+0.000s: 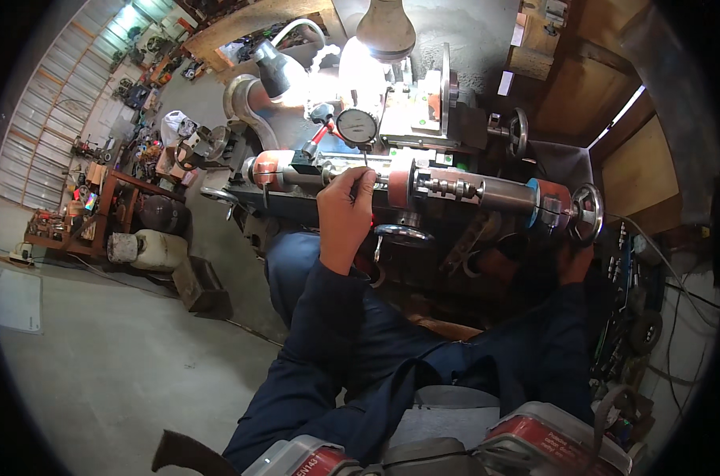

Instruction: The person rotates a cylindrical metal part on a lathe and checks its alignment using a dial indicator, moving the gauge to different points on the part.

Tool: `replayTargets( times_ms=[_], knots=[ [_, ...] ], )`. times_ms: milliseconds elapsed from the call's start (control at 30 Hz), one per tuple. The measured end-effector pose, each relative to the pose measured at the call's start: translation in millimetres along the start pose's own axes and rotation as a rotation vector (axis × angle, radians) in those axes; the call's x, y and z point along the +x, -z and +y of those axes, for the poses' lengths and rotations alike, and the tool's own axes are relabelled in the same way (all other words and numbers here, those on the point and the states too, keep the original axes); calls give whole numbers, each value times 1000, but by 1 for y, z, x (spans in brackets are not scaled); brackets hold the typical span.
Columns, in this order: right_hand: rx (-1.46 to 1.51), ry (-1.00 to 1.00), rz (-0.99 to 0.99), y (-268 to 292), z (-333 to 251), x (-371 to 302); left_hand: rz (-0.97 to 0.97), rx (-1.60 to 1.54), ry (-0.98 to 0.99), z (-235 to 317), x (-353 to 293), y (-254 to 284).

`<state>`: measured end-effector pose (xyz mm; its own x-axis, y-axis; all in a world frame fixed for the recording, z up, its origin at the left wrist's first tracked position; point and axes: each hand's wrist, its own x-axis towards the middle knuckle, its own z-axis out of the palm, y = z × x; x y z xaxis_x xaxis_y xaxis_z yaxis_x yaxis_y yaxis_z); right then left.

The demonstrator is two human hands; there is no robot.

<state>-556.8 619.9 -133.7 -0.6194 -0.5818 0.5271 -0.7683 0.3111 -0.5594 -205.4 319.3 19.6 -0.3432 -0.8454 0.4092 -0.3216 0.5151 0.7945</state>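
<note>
The person's left hand (345, 214) is just below the round white dial (357, 127), its fingers bent and bunched, with thumb and forefinger close together at the tips. Those tips meet the lower end of the dial's thin stem (366, 158), beside the long metal shaft; whether they are clamped on either cannot be told. The shaft (453, 188), with rounded lumps along it, lies across the machine below the dial and on to its right. The right hand (576, 260) is well to the right of the dial and lower, under a shiny handwheel (588, 213); its fingers are hidden, so whether they are apart, together or gripping the wheel cannot be told.

A red ring (401, 182) stands around the shaft, right of and below the dial, and a smaller wheel with a handle (405, 234) sits beneath that ring. Left of and below the dial is another red collar (272, 170). A red-and-black arm (318, 136) reaches up close to the dial's left side. Above and left of the dial, a dark lamp (280, 71) shines; directly above it, slightly right, hangs a larger lamp (386, 30). Far left of the dial and lower, a cream tank (160, 248) lies on its side near a wooden box (201, 284).
</note>
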Motion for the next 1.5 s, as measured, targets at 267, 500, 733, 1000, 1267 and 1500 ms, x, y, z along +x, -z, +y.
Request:
replayTargets(
  times_ms=[267, 500, 733, 1000, 1267, 1500],
  knots=[
    [-16, -15, 54, -10, 4, -1, -41, 237, -315, 5, 9, 8],
    [16, -25, 45, -8, -2, 0, -97, 395, -525, 8, 20, 11],
    [-13, -35, 72, -5, -11, 3, -73, 453, -278, 15, 9, 0],
    [3, 77, 102, -3, -10, 3, -72, 279, -327, 6, 15, 2],
    [156, -29, 112, 2, -30, 9, 108, 441, -120, 23, -8, -24],
    [-38, 189, 133, 23, -44, 24, 100, 388, -78, 36, -10, -22]
  ],
)
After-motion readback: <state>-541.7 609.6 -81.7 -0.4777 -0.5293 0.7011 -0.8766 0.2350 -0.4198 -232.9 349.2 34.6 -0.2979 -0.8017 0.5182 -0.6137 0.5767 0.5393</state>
